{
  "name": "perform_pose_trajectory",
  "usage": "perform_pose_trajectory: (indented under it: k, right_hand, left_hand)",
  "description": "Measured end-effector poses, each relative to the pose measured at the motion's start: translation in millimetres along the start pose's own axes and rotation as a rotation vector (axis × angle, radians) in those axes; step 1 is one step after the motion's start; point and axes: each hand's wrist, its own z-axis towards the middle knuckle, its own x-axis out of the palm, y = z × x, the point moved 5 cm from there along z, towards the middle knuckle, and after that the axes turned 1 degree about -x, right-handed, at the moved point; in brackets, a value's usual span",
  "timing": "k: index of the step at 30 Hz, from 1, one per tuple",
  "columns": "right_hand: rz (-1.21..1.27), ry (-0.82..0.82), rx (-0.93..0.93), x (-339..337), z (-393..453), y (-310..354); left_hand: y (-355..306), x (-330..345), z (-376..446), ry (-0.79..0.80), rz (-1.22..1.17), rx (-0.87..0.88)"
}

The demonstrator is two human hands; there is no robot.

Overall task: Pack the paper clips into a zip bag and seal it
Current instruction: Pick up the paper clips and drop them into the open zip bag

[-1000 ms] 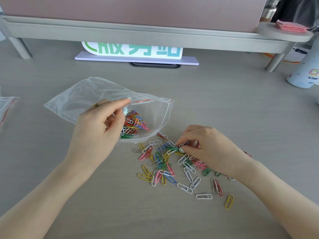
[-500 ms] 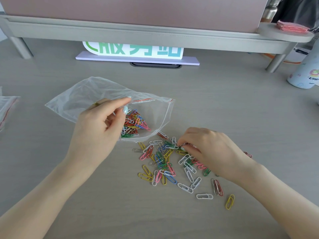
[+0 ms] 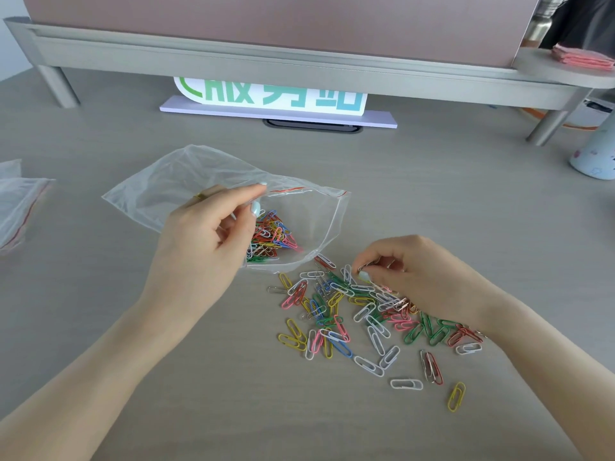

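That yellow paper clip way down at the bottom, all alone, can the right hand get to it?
Probably yes. The yellow paper clip lies alone on bare desk, nothing on top of it, just near the right forearm. The right hand is pinching clips now, so it would need to pull back first.

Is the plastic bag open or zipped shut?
Open. The left hand pinches the zip bag by its top edge, holding the mouth apart, with clips already inside.

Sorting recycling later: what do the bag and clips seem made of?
Zip bag: thin clear plastic film, glossy and crinkled, with a red line at the mouth.
Paper clips: bent wire, apparently metal. Most look colour-coated; a few look bare silver.
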Motion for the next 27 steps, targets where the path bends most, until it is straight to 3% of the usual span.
perform_pose_trajectory:
  k: [4, 8, 12, 18, 27]
  right_hand:
    - [0.209, -0.088, -0.047, 1.6, 13.7, 12.4]
    - [0.258, -0.116, -0.164, 12.5, 38.3, 46.6]
    - [0.067, -0.213, -0.242, 32.8, 77.0, 67.2]
    - [-0.183, -0.273, -0.207, 51.0, 116.2, 69.8]
    - [-0.183, -0.223, -0.268, 55.4, 116.3, 66.3]
  left_hand:
    - [0.3, 1.4, -0.2, 0.001, -0.01, -0.002]
    - [-1.3, 0.6, -1.0, -0.01, -0.019, 0.004]
    - [-0.6, -1.9, -0.1, -0.039, -0.022, -0.003]
    - [2.3, -5.3, 2.0, -0.05, -0.014, 0.002]
    - [2.8, -3.8, 0.9, -0.047, -0.019, 0.014]
